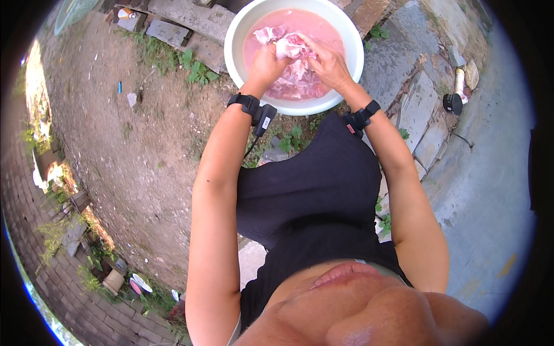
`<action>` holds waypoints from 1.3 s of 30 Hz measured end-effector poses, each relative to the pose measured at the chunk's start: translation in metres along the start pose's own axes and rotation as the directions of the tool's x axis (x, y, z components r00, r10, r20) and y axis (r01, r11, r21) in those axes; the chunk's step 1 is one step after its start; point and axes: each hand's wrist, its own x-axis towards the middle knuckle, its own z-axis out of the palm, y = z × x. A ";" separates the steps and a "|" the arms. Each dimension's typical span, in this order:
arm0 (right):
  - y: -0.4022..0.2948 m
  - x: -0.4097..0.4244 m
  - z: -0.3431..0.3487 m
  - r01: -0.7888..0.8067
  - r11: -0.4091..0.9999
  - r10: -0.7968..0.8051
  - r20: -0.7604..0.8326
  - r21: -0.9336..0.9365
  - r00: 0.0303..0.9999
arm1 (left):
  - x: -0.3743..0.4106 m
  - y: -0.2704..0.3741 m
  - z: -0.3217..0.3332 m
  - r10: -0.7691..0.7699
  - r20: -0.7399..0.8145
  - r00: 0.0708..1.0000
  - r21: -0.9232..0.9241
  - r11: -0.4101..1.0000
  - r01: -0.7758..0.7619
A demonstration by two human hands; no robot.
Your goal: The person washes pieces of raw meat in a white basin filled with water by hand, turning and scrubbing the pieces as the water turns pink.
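A round, pale basin (230,47) holds pinkish, cloudy water (311,19) and several pieces of raw meat. My left hand (269,65) grips a piece of raw meat (291,46) from its left side, above the water. Against the right side of that same piece, my right hand (326,65) presses with its fingers extended. Just beyond my left fingers is another pale chunk of meat (269,34). More raw meat (296,80) lies partly submerged between my wrists. My fingers hide part of the held piece.
Stone slabs (415,112) lie right of the basin, beside a concrete surface (484,181). Bare soil (143,173) spreads to the left, with small green weeds (200,72). A black round object (452,104) sits at the slabs' edge. A cable (251,147) hangs from my left wrist device (263,119).
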 end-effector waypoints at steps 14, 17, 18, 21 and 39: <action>0.000 0.010 0.009 -0.051 0.914 -0.011 0.150 0.403 0.989 | -0.010 0.016 -0.008 0.269 -0.134 0.954 0.386 0.901 -0.200; 0.006 0.004 0.013 -0.155 0.896 0.134 0.079 0.415 0.988 | -0.007 0.008 -0.007 0.172 -0.208 0.963 0.371 0.925 -0.085; 0.005 0.004 0.011 -0.188 0.890 0.165 0.092 0.416 0.982 | -0.005 0.005 -0.007 0.139 -0.239 0.961 0.360 0.932 -0.045; 0.003 0.004 0.008 -0.238 0.895 0.210 0.113 0.378 0.971 | -0.004 -0.004 -0.010 0.025 -0.168 0.986 0.369 0.928 0.040; 0.060 0.038 0.026 -0.453 0.886 0.463 0.119 -0.100 0.879 | 0.009 -0.085 0.019 -0.271 0.047 0.961 0.178 0.949 0.259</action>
